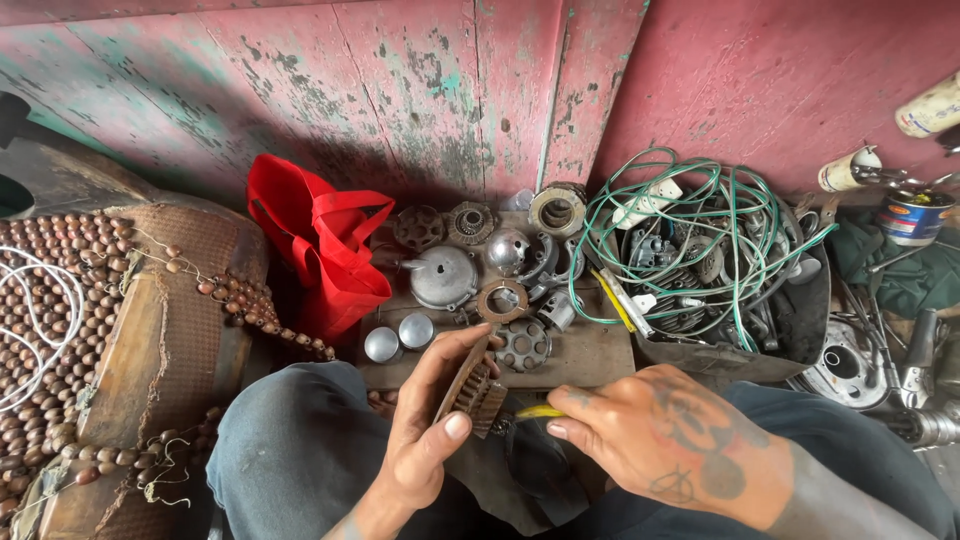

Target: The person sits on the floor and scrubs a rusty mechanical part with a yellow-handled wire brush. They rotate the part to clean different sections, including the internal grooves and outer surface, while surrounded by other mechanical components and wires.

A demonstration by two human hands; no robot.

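A dark tray [800, 320] holds tangled green wire [720, 215] and metal parts. Over the lap, the left hand [430, 420] grips a wire brush [470, 385] — fingers [455, 427] closed around it; the right hand [650, 430] pinches a yellow-handled tool [538, 412] just beside the bristles.

Round tin: blue metal can [911, 219] with orange-banded label, far right by the wall.
Tubes: two cream cylindrical containers [848, 168] [930, 106] lying upper right.
Bag: red fabric tote [325, 245], left of parts.

Worn wooden board [590, 355] under metal engine parts [445, 275], two domed caps [400, 337].
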